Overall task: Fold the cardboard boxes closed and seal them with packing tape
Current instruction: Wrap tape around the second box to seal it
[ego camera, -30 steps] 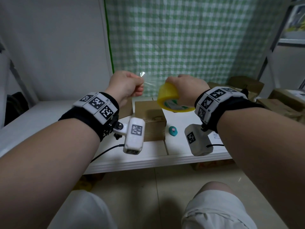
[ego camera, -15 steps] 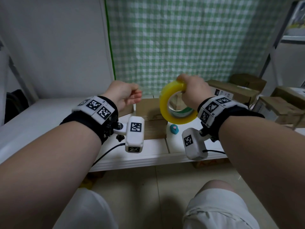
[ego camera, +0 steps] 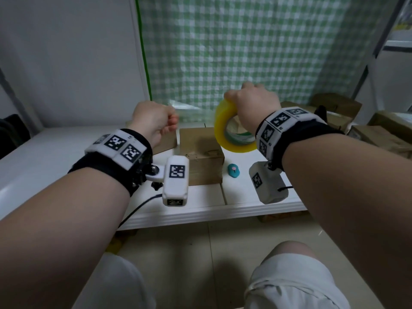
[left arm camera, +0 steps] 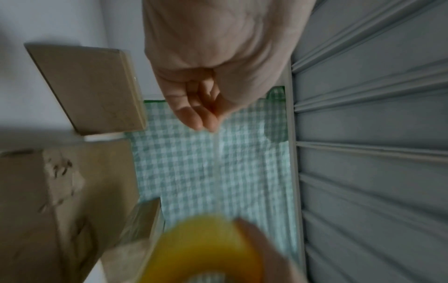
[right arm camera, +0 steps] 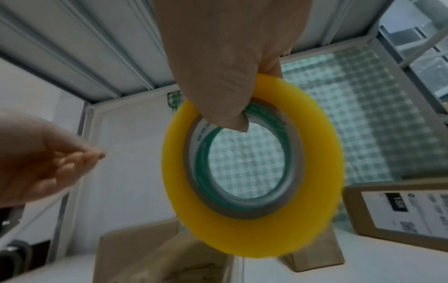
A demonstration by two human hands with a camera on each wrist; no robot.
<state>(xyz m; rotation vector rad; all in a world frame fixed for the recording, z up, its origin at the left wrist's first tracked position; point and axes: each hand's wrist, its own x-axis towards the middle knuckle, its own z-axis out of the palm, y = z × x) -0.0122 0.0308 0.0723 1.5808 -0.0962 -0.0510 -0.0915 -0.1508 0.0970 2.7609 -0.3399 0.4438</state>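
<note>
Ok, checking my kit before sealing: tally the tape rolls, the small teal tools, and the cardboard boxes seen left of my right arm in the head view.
Tape roll: 1
Teal tool: 1
Cardboard boxes: 2 (centre box, left box)
Total: 4

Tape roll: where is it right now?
In the head view the tape roll hangs from the right hand, held up in the air above the right edge of the cardboard box on the white table.

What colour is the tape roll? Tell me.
Yellow, with a green-printed inner core; the tape roll shows best in the right wrist view.
</note>
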